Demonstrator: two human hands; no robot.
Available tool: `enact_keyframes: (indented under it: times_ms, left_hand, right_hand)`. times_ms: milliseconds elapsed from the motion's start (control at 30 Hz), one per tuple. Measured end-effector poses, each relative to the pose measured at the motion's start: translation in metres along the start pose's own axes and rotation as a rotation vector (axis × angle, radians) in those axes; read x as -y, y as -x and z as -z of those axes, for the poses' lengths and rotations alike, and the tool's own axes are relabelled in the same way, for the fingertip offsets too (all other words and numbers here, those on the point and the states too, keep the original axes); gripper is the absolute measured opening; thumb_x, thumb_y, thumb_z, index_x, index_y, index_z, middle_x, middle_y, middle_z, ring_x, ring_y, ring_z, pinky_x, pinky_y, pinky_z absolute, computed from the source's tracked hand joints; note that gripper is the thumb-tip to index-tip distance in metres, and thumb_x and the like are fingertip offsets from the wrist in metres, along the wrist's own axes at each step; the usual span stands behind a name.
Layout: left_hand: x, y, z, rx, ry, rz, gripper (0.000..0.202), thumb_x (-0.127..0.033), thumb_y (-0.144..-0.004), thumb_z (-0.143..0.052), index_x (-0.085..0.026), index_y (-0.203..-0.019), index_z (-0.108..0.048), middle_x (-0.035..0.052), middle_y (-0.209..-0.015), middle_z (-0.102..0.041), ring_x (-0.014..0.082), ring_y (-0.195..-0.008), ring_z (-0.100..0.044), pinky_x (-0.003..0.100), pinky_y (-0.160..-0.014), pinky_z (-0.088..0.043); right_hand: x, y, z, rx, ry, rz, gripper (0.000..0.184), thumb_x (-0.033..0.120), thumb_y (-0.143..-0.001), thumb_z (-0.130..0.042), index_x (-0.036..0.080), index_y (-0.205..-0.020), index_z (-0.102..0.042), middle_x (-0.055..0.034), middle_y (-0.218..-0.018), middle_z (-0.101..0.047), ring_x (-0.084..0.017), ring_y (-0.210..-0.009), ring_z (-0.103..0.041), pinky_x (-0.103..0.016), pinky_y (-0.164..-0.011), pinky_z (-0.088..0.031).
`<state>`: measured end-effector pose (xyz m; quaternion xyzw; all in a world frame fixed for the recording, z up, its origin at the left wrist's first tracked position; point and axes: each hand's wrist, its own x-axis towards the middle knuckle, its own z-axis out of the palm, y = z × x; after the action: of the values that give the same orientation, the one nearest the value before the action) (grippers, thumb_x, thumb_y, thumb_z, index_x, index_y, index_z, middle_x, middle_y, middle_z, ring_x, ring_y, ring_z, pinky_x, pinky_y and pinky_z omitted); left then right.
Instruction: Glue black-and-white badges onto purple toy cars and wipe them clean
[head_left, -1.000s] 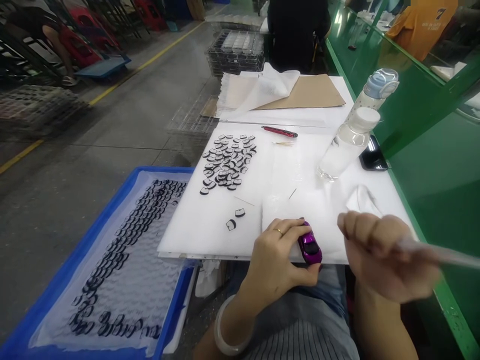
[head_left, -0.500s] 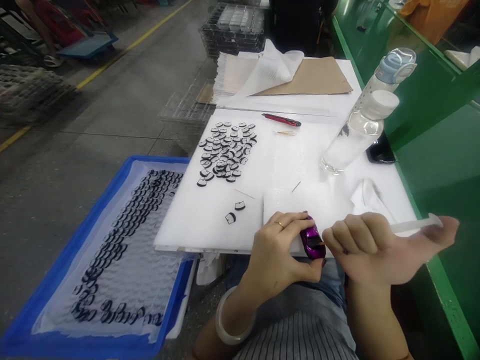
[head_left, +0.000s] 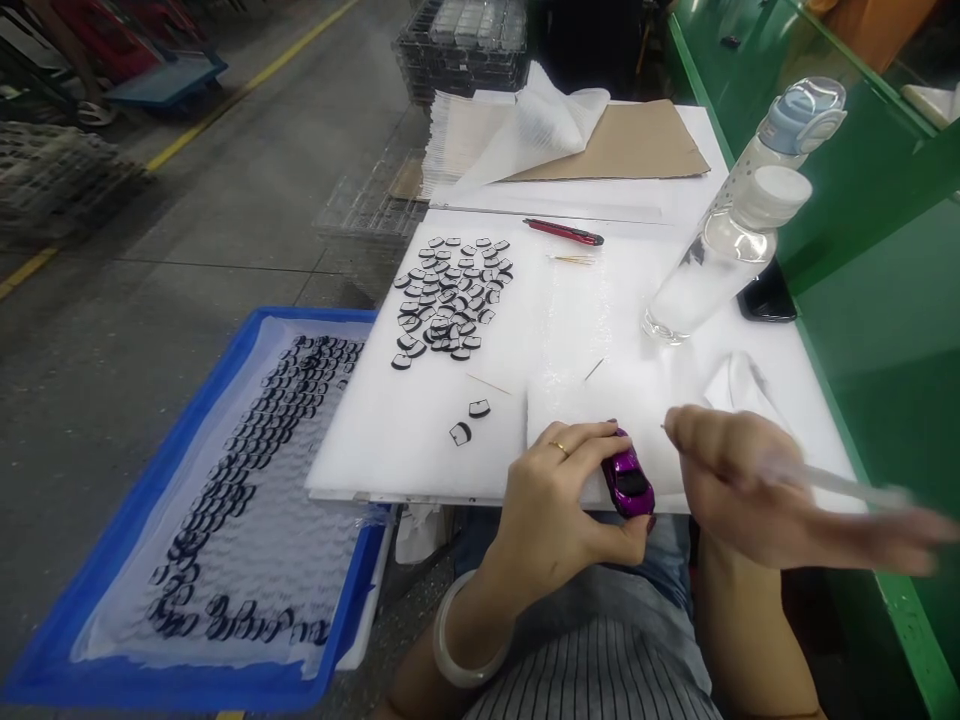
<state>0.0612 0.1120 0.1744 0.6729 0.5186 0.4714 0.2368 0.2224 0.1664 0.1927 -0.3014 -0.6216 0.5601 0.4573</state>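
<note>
My left hand (head_left: 559, 500) grips a small purple toy car (head_left: 628, 483) at the near edge of the white foam board (head_left: 420, 430). My right hand (head_left: 739, 490), blurred by motion, is closed on a thin white stick-like tool (head_left: 840, 485) that points right, just right of the car. Two loose black-and-white small parts (head_left: 469, 421) lie on the board left of my left hand. A heap of several such parts (head_left: 450, 297) lies farther back.
A blue tray (head_left: 60, 640) lined with white sheet and rows of the same parts sits at the left. Clear bottle (head_left: 720, 260), red pen (head_left: 562, 232), black phone (head_left: 765, 300), crumpled tissue (head_left: 739, 385) and cardboard sheet (head_left: 637, 145) lie on the table. A green wall (head_left: 885, 330) runs along the right.
My right hand drew back from the car and swung the tool to the right and down. The left hand kept its hold on the car. The view shifted slightly.
</note>
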Motion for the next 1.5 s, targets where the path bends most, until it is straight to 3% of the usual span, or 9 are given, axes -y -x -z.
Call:
enact_keyframes:
  times_ms: [133, 267, 433, 633, 767, 1067, 1233, 1333, 1500]
  left_hand:
    - [0.0, 0.001, 0.0, -0.007, -0.008, 0.003, 0.049, -0.02, -0.06, -0.075, -0.012, -0.108, -0.071, 0.0107, -0.112, -0.073, 0.0272, -0.1, -0.068, 0.044, -0.086, -0.061]
    - [-0.001, 0.0, 0.001, -0.002, -0.013, -0.008, 0.049, -0.022, -0.061, -0.075, -0.013, -0.108, -0.071, 0.0105, -0.112, -0.073, 0.0275, -0.101, -0.068, 0.044, -0.085, -0.061]
    - [-0.003, -0.001, 0.003, 0.013, -0.002, 0.018, 0.048, -0.02, -0.059, -0.075, -0.011, -0.107, -0.072, 0.0118, -0.112, -0.073, 0.0267, -0.098, -0.068, 0.042, -0.083, -0.061]
    - [-0.001, -0.001, 0.004, 0.039, 0.017, 0.037, 0.051, -0.019, -0.058, -0.076, -0.011, -0.108, -0.072, 0.0117, -0.114, -0.072, 0.0275, -0.102, -0.067, 0.043, -0.087, -0.059]
    - [0.0, -0.001, 0.004, 0.048, 0.009, 0.038, 0.051, -0.017, -0.058, -0.074, -0.011, -0.108, -0.072, 0.0123, -0.114, -0.072, 0.0282, -0.102, -0.068, 0.044, -0.088, -0.06]
    - [0.001, -0.001, 0.005, 0.048, 0.003, 0.022, 0.049, -0.018, -0.058, -0.074, -0.013, -0.108, -0.071, 0.0115, -0.113, -0.072, 0.0282, -0.102, -0.068, 0.046, -0.087, -0.06]
    - [0.0, -0.001, 0.006, 0.053, -0.007, 0.031, 0.049, -0.019, -0.059, -0.073, -0.012, -0.108, -0.071, 0.012, -0.114, -0.072, 0.0282, -0.101, -0.068, 0.046, -0.086, -0.061]
    - [0.001, 0.0, 0.006, 0.061, -0.01, 0.029, 0.049, -0.02, -0.06, -0.075, -0.012, -0.108, -0.071, 0.0123, -0.114, -0.072, 0.0283, -0.102, -0.068, 0.046, -0.087, -0.061]
    - [0.001, 0.0, 0.004, 0.039, -0.027, 0.009, 0.047, -0.02, -0.062, -0.074, -0.012, -0.108, -0.071, 0.0117, -0.112, -0.073, 0.0276, -0.102, -0.068, 0.045, -0.087, -0.062]
  right_hand:
    - [-0.001, 0.011, 0.004, 0.077, -0.026, 0.101, 0.058, 0.076, -0.085, -0.048, 0.026, -0.057, -0.039, 0.0019, -0.05, -0.031, -0.017, -0.048, -0.031, -0.036, -0.052, -0.031]
    - [-0.002, 0.011, 0.012, 0.114, -0.032, 0.188, 0.057, 0.057, -0.09, -0.057, 0.023, -0.054, -0.029, 0.0034, -0.049, -0.026, -0.015, -0.049, -0.027, -0.033, -0.053, -0.023]
    - [0.003, 0.01, 0.018, 0.368, 0.133, 0.185, 0.041, 0.026, -0.093, -0.053, 0.021, -0.061, -0.028, 0.0042, -0.053, -0.027, -0.013, -0.053, -0.028, -0.034, -0.059, -0.026]
    - [0.009, 0.027, 0.023, 0.587, 0.232, 0.25, 0.036, 0.034, -0.093, -0.047, 0.022, -0.066, -0.026, 0.0027, -0.06, -0.031, -0.014, -0.056, -0.03, -0.034, -0.061, -0.027]
    - [-0.001, 0.031, 0.024, 0.659, 0.223, 0.155, 0.042, 0.037, -0.095, -0.045, 0.022, -0.061, -0.024, 0.0037, -0.055, -0.031, -0.013, -0.052, -0.029, -0.034, -0.061, -0.03]
    - [0.003, 0.031, 0.019, 0.441, 0.138, 0.273, 0.048, 0.044, -0.095, -0.049, 0.021, -0.059, -0.025, 0.0032, -0.055, -0.025, -0.014, -0.054, -0.028, -0.035, -0.058, -0.024]
    - [0.003, 0.035, 0.018, 0.402, 0.292, 0.215, 0.042, 0.023, -0.086, -0.06, 0.019, -0.059, -0.029, 0.0052, -0.055, -0.025, -0.012, -0.053, -0.025, -0.034, -0.059, -0.02]
    - [0.005, 0.032, 0.025, 0.385, -0.049, 0.162, 0.048, 0.036, -0.089, -0.061, 0.019, -0.055, -0.03, 0.0054, -0.052, -0.025, -0.012, -0.052, -0.027, -0.034, -0.059, -0.024]
    - [0.001, 0.017, 0.032, -0.233, -0.868, -0.061, 0.049, 0.047, -0.085, -0.067, 0.021, -0.065, -0.032, 0.0078, -0.058, -0.029, -0.01, -0.055, -0.031, -0.028, -0.062, -0.039]
